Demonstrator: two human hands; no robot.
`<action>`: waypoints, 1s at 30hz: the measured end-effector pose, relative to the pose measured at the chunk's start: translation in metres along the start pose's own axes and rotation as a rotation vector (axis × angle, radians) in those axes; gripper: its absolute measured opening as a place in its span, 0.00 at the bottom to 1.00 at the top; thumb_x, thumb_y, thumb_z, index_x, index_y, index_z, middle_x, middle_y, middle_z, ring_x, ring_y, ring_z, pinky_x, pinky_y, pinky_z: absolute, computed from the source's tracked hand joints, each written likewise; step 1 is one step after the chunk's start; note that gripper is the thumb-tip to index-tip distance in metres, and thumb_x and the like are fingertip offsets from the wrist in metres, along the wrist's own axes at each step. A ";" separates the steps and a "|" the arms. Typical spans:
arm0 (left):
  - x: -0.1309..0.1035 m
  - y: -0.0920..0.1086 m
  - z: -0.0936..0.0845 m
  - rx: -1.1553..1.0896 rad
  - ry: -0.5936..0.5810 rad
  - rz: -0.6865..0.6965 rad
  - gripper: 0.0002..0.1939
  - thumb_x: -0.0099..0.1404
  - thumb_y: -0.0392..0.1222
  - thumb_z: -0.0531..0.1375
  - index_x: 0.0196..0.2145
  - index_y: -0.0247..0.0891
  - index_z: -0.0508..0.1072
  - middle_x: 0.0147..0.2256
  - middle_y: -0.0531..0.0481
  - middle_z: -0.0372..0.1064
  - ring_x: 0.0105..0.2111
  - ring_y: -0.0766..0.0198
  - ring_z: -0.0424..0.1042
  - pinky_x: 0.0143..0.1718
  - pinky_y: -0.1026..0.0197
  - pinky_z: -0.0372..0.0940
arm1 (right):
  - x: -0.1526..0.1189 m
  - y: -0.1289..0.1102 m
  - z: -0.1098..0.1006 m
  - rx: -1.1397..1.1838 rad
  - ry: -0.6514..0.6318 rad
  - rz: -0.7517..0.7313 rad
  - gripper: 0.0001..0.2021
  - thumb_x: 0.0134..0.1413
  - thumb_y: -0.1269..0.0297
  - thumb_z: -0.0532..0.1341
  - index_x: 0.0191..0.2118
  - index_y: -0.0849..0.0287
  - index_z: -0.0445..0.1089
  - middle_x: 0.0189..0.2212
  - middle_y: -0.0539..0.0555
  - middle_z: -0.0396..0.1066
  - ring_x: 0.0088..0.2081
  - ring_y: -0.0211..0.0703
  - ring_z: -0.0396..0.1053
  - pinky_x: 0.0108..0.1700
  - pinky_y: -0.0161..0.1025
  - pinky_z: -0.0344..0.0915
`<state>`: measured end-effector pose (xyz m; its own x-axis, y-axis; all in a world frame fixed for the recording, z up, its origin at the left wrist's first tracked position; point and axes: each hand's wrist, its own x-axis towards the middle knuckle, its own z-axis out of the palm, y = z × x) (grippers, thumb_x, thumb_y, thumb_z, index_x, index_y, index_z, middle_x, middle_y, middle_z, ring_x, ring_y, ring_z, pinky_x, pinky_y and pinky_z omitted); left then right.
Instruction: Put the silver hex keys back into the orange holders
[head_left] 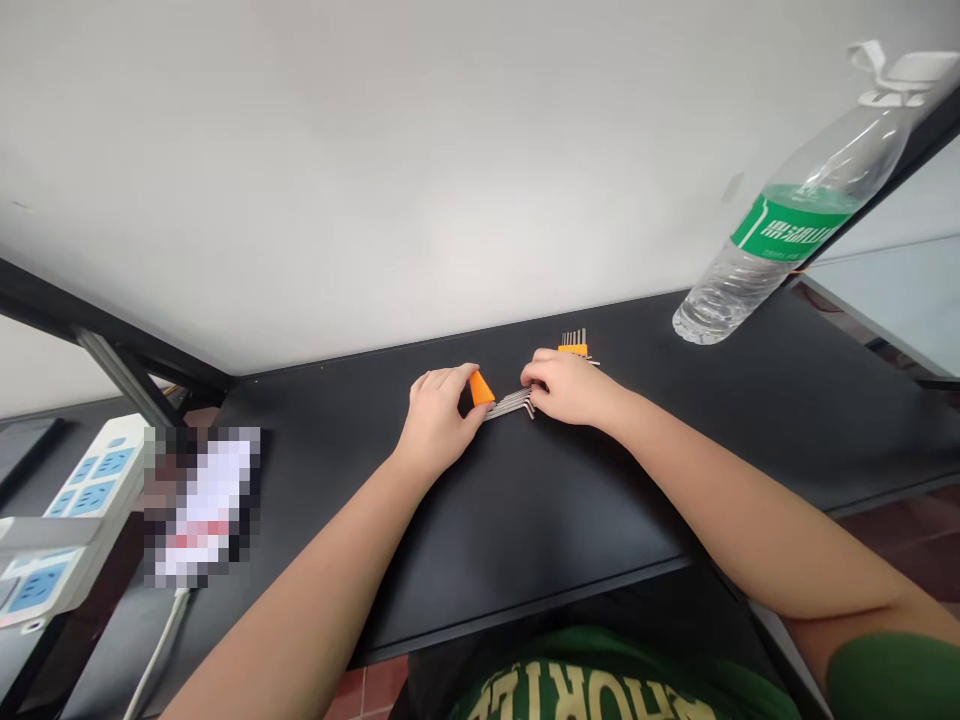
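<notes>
My left hand (439,415) pinches an orange holder (481,388) between thumb and fingers, just above the black tabletop. A row of silver hex keys (513,402) sticks out of that holder toward the right, their short bent ends beside my right hand. My right hand (564,385) is closed at those bent ends, thumb and fingers drawn together; what lies between the fingertips is hidden. Just behind my right hand lies a second orange holder (573,350) with several hex keys upright in view, partly covered by the hand.
A large water bottle (765,240) with a green label stands at the back right near the wall. On the left are a white power strip (82,510) with blue sockets, a blurred-out device (206,505) and its white cable (159,650). Black frame bars flank the table (525,530).
</notes>
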<state>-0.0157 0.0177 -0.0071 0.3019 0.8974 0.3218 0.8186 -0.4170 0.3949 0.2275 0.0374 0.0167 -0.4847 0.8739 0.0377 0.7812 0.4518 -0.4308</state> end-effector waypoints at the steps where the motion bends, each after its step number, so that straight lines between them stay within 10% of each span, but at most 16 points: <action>1: 0.000 0.000 0.000 -0.003 -0.002 -0.001 0.24 0.65 0.45 0.67 0.58 0.44 0.70 0.54 0.45 0.76 0.55 0.48 0.73 0.64 0.41 0.60 | -0.001 -0.001 -0.002 -0.015 0.010 -0.006 0.06 0.60 0.72 0.60 0.37 0.58 0.75 0.40 0.53 0.71 0.36 0.40 0.67 0.35 0.36 0.57; 13: 0.002 0.002 -0.002 0.011 -0.025 -0.046 0.24 0.66 0.45 0.64 0.59 0.43 0.69 0.53 0.45 0.77 0.53 0.48 0.75 0.64 0.40 0.59 | -0.004 -0.022 0.002 -0.233 -0.136 -0.136 0.03 0.59 0.72 0.61 0.35 0.60 0.72 0.38 0.57 0.70 0.40 0.47 0.68 0.40 0.41 0.59; 30: 0.003 0.001 -0.002 0.024 -0.022 -0.044 0.24 0.66 0.45 0.65 0.58 0.42 0.70 0.51 0.44 0.77 0.52 0.48 0.75 0.63 0.41 0.61 | -0.004 -0.026 0.014 -0.455 -0.007 -0.221 0.11 0.61 0.79 0.56 0.37 0.61 0.74 0.38 0.59 0.71 0.38 0.48 0.68 0.39 0.45 0.54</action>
<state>-0.0145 0.0192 -0.0045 0.2758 0.9180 0.2851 0.8427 -0.3736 0.3878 0.2038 0.0203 0.0151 -0.6596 0.7477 0.0769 0.7509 0.6600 0.0234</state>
